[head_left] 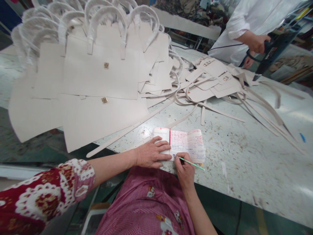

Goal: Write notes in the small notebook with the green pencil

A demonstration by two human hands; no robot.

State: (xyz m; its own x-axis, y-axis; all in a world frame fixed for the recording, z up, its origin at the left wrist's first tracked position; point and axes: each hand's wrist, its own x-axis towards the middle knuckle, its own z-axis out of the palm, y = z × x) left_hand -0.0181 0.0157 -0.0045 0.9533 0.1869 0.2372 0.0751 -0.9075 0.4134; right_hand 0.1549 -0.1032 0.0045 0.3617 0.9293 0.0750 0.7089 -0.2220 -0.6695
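- Your right hand [184, 169] is pinching the pen [192, 163], tip touching the notebook [188, 143].
- Your left hand [151, 153] is pressing flat, fingers spread, on its left page.
- The handwriting is staying too small to read.

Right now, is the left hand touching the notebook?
Touching. The head view shows the left hand lying flat on the left page of the open notebook, fingers spread across the paper, while the right hand holds a green pen at its lower edge.
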